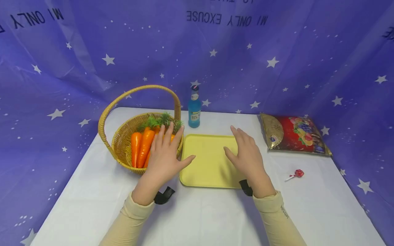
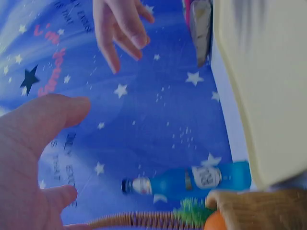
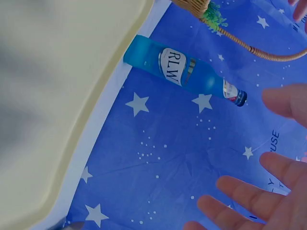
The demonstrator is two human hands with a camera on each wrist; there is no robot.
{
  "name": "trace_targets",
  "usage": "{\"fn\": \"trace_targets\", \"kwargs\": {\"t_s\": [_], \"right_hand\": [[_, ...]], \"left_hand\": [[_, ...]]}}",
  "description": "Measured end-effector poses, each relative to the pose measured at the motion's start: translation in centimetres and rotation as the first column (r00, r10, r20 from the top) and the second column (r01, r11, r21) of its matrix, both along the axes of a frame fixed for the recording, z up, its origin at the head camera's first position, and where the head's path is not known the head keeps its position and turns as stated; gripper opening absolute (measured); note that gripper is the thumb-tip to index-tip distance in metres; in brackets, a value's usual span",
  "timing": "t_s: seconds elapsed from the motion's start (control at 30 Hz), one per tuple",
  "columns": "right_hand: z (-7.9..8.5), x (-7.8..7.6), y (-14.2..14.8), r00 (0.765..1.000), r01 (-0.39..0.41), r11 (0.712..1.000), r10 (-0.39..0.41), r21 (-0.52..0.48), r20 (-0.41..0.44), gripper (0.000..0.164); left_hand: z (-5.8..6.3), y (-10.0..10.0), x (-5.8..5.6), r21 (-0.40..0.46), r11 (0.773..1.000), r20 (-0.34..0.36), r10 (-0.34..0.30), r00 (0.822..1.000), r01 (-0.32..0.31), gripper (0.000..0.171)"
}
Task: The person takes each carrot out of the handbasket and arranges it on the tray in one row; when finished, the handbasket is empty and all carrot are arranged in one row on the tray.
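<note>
My left hand (image 1: 164, 155) hovers with spread fingers in front of a wicker basket (image 1: 123, 136), covering part of the orange carrots (image 1: 144, 147) with green tops inside it. Over the right part of a yellow tray (image 1: 204, 160) is my right hand (image 1: 246, 153), fingers extended and holding nothing. Behind the tray stands an upright blue bottle (image 1: 194, 112) with a dark cap; its label shows in the right wrist view, where the bottle (image 3: 177, 67) appears sideways. Both palms are bare of any object.
A red and gold packet (image 1: 297, 135) with fruit pictures lies at the back right of the white table (image 1: 209, 218). A red wrapped lollipop (image 1: 298, 173) rests nearer, right of my right hand. A purple starry cloth (image 1: 215, 68) hangs behind and around the table.
</note>
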State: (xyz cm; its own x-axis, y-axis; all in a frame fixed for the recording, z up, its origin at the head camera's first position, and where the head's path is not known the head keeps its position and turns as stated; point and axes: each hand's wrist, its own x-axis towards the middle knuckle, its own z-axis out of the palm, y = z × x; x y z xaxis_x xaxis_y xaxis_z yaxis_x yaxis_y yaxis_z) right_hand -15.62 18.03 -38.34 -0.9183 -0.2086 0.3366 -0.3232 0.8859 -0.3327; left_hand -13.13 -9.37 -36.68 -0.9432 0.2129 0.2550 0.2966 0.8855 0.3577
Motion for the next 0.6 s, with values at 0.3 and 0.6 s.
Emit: {"fn": "trace_targets", "kwargs": {"t_s": [0.3, 0.6], "right_hand": [[-0.4, -0.1, -0.5, 0.999, -0.006, 0.996, 0.002, -0.084, -0.045, 0.065], [-1.1, -0.3, -0.9, 1.000, -0.016, 0.994, 0.017, -0.105, 0.012, 0.061]], "left_hand": [[-0.8, -3.9, 1.7, 0.135, 0.986, -0.103, 0.113, 0.988, -0.099, 0.096], [-3.8, -8.0, 3.8, 0.339, 0.908, -0.079, 0.290, 0.954, -0.248, 0.089]]}}
